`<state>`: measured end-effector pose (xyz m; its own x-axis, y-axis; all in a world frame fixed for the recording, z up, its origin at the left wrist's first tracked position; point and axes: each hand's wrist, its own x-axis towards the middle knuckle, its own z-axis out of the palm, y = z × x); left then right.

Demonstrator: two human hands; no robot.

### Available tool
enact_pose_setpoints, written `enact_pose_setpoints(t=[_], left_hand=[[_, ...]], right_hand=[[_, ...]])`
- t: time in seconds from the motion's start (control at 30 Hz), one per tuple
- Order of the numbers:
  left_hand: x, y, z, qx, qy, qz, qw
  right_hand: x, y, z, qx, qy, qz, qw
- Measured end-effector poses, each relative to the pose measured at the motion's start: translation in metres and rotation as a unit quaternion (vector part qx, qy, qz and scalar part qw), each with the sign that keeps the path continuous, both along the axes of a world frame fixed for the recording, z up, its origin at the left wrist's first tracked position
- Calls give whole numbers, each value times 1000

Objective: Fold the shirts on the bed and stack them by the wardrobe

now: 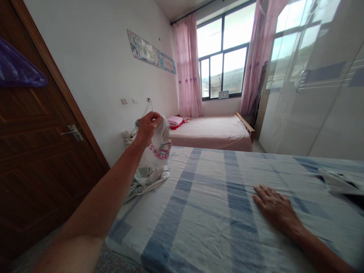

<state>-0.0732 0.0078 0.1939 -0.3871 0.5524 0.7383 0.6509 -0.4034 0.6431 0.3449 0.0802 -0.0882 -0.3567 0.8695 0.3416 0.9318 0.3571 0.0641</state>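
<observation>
My left hand (pixel 149 127) is closed on the top edge of a white printed garment (pixel 157 149), which hangs down with colourful lettering and a picture on it. Its full shape is hidden by the hand and its folds. Just below, a crumpled heap of pale grey-green and white clothes (pixel 149 180) lies at the bed's left edge. My right hand (pixel 273 204) rests flat, fingers stretched out, on the blue-and-white checked bed sheet (pixel 210 227), holding nothing.
White and black cloth (pixel 341 182) lies at the bed's right. Beyond stands a second bed with a pink cover (pixel 210 129). A wooden door (pixel 36 151) is on the left, a glossy wardrobe (pixel 321 94) on the right, and a window (pixel 224 53) behind.
</observation>
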Motion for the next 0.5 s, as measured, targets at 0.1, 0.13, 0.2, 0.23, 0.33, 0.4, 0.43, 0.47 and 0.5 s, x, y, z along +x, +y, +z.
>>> enact_pose_setpoints(t=[0.1, 0.13, 0.2, 0.23, 0.33, 0.4, 0.43, 0.47, 0.5], left_hand=[[81, -2, 4, 28, 14, -180, 983], [107, -8, -5, 3, 37, -246, 969], [150, -26, -35, -85, 131, -373, 915], [165, -37, -53, -121, 189, -419, 880], [181, -66, -109, -208, 309, -473, 798], [171, -76, -138, -249, 330, -430, 803], [161, -77, -149, -261, 326, -386, 822], [150, -75, -157, -266, 316, -329, 849], [137, -72, -164, -266, 304, -266, 875]], right_hand=[[0, 0, 1, -10, 36, 7, 999], [1, 0, 3, -17, 60, 12, 998], [2, 1, 8, -39, 130, 23, 990], [4, 1, 11, -52, 175, 28, 983], [15, 4, 21, -87, 331, 16, 939], [26, 6, 27, -107, 433, 1, 895], [31, 7, 30, -120, 478, -2, 870], [36, 8, 32, -135, 512, 1, 849], [40, 8, 34, -150, 531, 8, 834]])
